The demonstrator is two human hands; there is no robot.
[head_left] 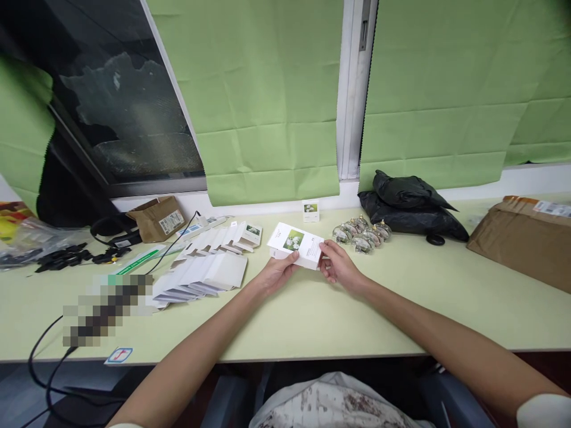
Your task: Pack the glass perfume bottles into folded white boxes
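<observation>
Half-closed, left hand (277, 274) grips the box (296, 242) along its near edge, right hand (341, 265) its right end; squeeze lightly.

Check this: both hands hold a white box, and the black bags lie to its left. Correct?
Not quite: the head view shows the black bags to the right of the white box, which the left hand and right hand hold.

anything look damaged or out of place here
Yes: the dark windowpane at upper left shows a pale patch with jagged edges, perhaps torn film or broken glass; I can't tell which. At left, a pixelated blur hides part of the table. The held box shows no visible damage.
</observation>
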